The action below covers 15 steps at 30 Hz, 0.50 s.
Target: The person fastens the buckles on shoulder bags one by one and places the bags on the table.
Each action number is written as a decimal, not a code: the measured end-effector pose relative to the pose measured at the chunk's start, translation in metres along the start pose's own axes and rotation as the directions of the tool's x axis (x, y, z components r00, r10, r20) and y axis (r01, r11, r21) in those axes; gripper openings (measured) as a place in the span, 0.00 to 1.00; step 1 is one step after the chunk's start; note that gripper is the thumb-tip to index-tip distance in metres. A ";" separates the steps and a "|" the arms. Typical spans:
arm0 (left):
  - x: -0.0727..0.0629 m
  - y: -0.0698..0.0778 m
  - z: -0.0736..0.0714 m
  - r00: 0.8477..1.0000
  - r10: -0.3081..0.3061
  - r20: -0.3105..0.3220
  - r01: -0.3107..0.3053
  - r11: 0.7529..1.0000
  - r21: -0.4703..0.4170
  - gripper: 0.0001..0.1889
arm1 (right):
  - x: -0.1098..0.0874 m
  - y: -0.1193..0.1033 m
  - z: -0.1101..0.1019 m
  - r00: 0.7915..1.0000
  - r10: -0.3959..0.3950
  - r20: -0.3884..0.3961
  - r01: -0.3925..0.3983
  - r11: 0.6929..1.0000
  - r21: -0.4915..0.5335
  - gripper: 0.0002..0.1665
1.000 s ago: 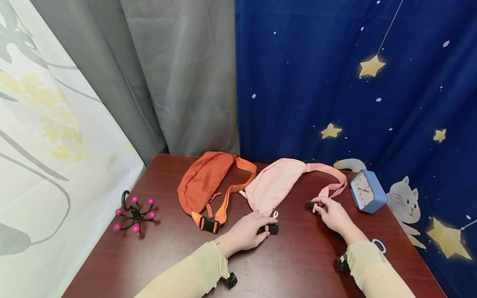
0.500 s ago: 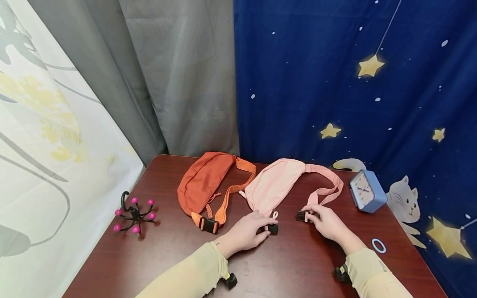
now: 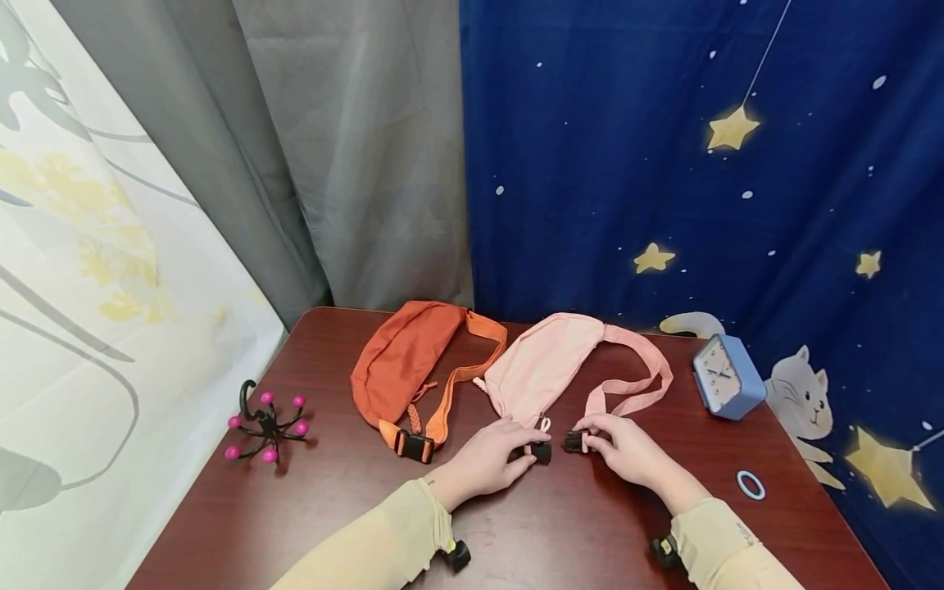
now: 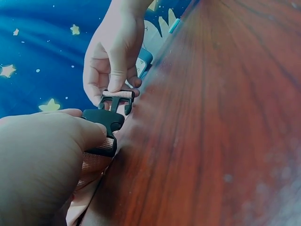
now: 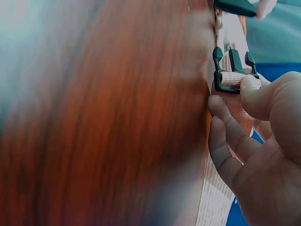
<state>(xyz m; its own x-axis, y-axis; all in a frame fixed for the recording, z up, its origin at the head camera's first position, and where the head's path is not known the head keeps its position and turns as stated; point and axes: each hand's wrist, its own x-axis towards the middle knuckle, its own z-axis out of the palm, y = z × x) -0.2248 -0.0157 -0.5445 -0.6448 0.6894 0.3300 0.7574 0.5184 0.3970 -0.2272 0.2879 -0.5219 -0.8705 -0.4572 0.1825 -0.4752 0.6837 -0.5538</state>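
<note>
A pink waist bag (image 3: 549, 360) lies on the table, its strap (image 3: 652, 360) looping out to the right. My left hand (image 3: 490, 459) pinches the black socket half of its buckle (image 4: 104, 120) between thumb and fingers. Pinched in my right hand (image 3: 627, 449) is the pronged half of the buckle (image 5: 235, 70), with the pink webbing threaded through it. The prongs point at the socket, and a small gap separates the two halves. In the left wrist view the right hand (image 4: 113, 61) shows just beyond the socket.
Left of the pink bag lies an orange waist bag (image 3: 409, 356), its black buckle (image 3: 415, 447) fastened. A black massager with pink tips (image 3: 268, 422) stands at the far left. A blue clock (image 3: 728, 377) and a light blue ring (image 3: 751, 485) are on the right.
My right hand has moved left and toward me with the pronged buckle half, narrowing the gap to the socket. The strap has followed. My left hand has stayed put.
</note>
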 end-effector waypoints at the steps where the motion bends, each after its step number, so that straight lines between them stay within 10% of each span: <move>1: 0.000 0.000 0.000 1.000 0.000 -0.002 0.000 1.000 -0.001 0.22 | 0.000 -0.001 0.001 1.000 -0.007 0.010 0.007 1.000 -0.001 0.12; 15: 0.000 0.001 0.000 1.000 -0.006 -0.022 0.005 1.000 -0.017 0.23 | 0.006 -0.015 0.021 0.998 -0.043 0.042 0.041 0.998 0.045 0.13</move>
<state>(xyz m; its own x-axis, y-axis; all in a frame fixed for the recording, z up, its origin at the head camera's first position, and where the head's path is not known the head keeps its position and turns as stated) -0.2240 -0.0155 -0.5440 -0.6513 0.6750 0.3466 0.7520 0.5134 0.4134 -0.2224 0.2628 -0.5291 -0.8433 -0.5092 0.1722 -0.5042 0.6384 -0.5815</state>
